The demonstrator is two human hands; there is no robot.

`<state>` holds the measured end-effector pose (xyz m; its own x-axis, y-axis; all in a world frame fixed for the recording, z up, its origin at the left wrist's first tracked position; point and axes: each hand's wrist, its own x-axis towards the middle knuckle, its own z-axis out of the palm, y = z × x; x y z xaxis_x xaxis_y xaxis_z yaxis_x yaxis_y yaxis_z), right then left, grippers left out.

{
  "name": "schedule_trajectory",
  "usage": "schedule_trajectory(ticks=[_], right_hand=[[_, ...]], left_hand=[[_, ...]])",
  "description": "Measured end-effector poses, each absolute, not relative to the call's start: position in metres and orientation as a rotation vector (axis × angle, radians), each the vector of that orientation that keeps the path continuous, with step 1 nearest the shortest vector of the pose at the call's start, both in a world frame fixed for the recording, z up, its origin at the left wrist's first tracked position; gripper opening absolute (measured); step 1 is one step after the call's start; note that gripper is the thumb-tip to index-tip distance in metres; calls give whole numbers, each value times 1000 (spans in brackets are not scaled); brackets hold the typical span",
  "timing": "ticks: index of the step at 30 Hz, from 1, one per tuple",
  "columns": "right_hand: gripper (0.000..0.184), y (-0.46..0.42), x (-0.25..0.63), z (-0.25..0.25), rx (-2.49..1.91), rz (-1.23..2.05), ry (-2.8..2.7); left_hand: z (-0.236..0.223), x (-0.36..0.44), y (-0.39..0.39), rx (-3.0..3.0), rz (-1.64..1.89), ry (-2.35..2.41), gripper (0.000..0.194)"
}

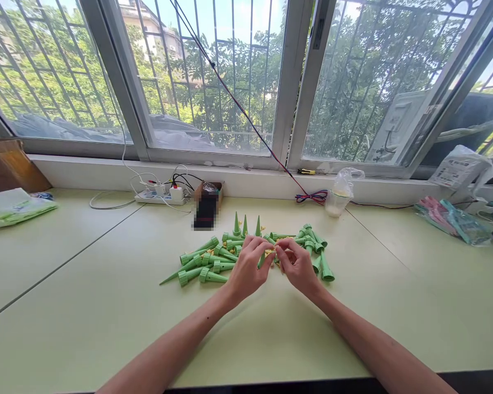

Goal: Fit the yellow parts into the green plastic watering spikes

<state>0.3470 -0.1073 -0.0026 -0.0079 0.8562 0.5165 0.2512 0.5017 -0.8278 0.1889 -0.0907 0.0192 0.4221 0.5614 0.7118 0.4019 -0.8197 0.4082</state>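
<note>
My left hand (250, 268) is closed, thumb and fingers bent toward the right hand. Part of a green plastic watering spike (262, 259) shows within its grip; the rest is hidden by the fingers. Directly beside it, my right hand (299, 266) is pinched, its fingertips meeting those of the left at a small yellow piece (274, 248). Around both hands lie green spikes with ridged caps (211, 260), mostly on their sides. Behind the left hand several cones (236, 224) stand point up. Small yellow parts are scattered among them. On the right sits another cluster of green cones (309, 238).
At the back are a power strip (160, 194) with cables, a small box (219, 191) with a blurred dark object, and a plastic cup (337, 201) with a bag. Packets lie left (18, 208) and right (452, 219). Windows (213, 82) rise behind the table (107, 328).
</note>
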Motion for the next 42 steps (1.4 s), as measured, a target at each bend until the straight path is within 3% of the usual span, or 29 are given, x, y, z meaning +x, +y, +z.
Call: schedule_trajectory(ticks=[26,32,42], right_hand=[[26,-108,347,-3,-955,667,-1568],[26,-107,347,-4,-968,640,-1495],[29,-106,349,-4,-1071,566,-1389]], left_hand=[[19,189,-90,2472,1365,906,19],[17,189,-90,2394,1392,987,9],[10,189,-85,2261,1142,1091,10]])
